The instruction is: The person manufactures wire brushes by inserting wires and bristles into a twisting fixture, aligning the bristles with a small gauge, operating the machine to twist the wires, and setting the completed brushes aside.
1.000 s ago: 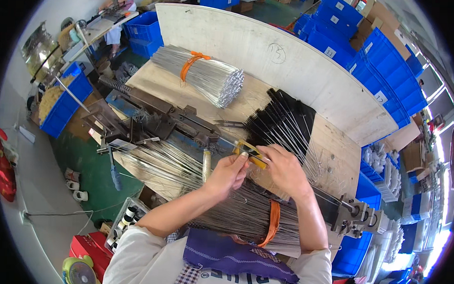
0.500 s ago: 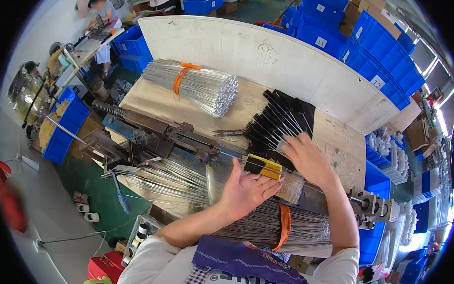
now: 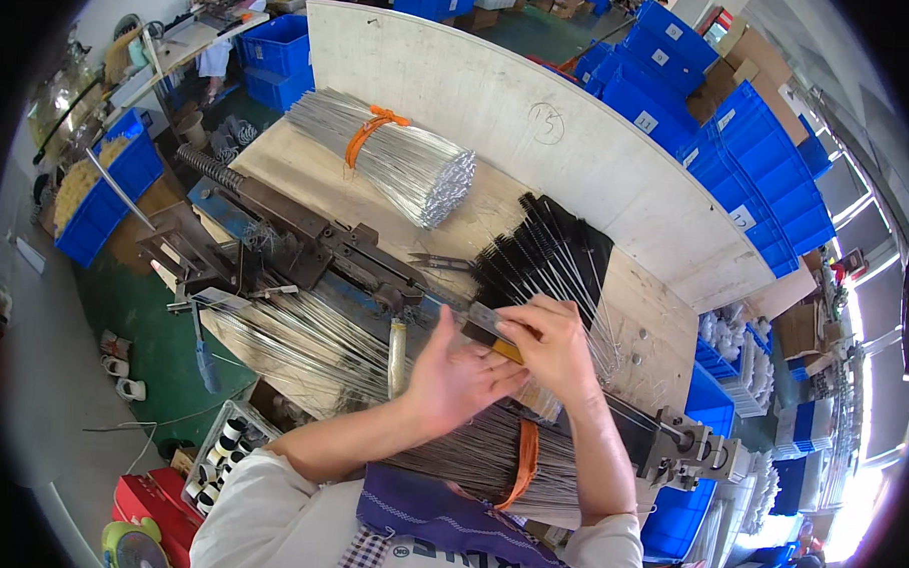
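My right hand (image 3: 551, 342) pinches a small flat grey metal piece (image 3: 487, 319). It holds this piece over a yellow-and-black block (image 3: 508, 350), mostly hidden now by the hand and the piece. My left hand (image 3: 461, 374) lies palm up with fingers stretched out, the fingertips at the block's near edge. Both hands are over the rail of a bench machine (image 3: 375, 271), just right of its upright handle (image 3: 397, 357). Black twisted-wire brushes (image 3: 521, 251) with bare wire stems fan out on a black cloth (image 3: 588, 251) beyond my right hand.
A silvery wire bundle (image 3: 399, 162) with an orange tie lies at the back. Loose wires (image 3: 302, 339) spread left of the handle. Another tied wire bundle (image 3: 479, 455) lies nearest me. Pliers (image 3: 443, 262) rest beside the brushes. A wooden board (image 3: 501, 95) walls the far edge.
My right hand has moved from the brush stems leftward to above the yellow-and-black block, carrying the grey piece. My left hand stays outstretched by the block. The whole view has shifted slightly.
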Demonstrator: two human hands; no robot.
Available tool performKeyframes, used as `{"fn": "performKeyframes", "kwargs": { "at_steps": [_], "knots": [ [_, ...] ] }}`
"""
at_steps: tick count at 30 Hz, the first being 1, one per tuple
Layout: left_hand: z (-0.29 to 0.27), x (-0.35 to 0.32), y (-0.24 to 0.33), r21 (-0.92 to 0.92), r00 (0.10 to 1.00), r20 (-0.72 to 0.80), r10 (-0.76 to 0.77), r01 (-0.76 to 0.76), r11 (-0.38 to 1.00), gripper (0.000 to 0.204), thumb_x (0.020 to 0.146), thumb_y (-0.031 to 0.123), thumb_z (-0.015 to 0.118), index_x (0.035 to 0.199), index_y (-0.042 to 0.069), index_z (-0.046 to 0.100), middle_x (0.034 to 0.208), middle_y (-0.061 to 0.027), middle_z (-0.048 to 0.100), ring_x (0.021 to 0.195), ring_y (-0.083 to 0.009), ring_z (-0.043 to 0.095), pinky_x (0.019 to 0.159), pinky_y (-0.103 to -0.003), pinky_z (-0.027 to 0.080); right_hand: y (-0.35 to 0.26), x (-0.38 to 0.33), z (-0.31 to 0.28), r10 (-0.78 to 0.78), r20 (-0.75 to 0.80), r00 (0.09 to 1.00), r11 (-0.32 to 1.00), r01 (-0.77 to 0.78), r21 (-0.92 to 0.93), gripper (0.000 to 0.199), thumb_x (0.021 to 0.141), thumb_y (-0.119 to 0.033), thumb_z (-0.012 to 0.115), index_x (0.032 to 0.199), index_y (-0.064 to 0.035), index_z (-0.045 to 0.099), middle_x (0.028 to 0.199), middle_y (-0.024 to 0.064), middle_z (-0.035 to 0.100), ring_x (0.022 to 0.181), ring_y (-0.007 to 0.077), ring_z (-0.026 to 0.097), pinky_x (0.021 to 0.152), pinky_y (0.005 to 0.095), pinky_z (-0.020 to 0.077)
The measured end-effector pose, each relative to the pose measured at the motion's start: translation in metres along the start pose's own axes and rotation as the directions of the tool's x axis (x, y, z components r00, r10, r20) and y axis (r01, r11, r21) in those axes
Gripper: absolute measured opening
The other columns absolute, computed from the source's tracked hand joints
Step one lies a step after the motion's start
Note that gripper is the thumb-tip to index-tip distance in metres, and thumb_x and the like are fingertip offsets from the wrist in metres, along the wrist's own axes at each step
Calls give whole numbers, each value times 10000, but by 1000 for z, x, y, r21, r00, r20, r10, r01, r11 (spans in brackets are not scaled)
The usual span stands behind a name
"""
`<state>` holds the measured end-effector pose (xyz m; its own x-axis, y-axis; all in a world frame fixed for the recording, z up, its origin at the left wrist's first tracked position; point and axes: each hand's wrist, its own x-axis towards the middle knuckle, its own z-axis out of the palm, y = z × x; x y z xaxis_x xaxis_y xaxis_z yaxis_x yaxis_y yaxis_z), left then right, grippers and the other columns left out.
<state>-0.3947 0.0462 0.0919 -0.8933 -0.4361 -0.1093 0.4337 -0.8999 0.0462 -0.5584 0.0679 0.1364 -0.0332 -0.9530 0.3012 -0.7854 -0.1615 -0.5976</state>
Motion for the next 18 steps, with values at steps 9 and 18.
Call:
{"fn": "performKeyframes", "kwargs": {
  "at_steps": [9,18],
  "knots": [
    [-1,-9,23,156,965,-91,247,-231,960,793,963,645,345,1256,-76,493,1226,-189,590,1191,-281,550,1094,-401,377,-9,15,11,-174,-12,985,978,172,-115,93,799,-176,707,865,-115,733,755,22,610,729,211,601,785,352,392],
    [0,-5,17,211,943,-145,299,-265,941,785,973,625,346,1304,-78,457,1285,-192,556,1219,-270,539,1097,-383,390,-13,7,-5,-252,-13,968,950,245,-191,113,787,-140,723,880,-77,730,692,46,576,682,221,565,737,341,383]
  ]
}}
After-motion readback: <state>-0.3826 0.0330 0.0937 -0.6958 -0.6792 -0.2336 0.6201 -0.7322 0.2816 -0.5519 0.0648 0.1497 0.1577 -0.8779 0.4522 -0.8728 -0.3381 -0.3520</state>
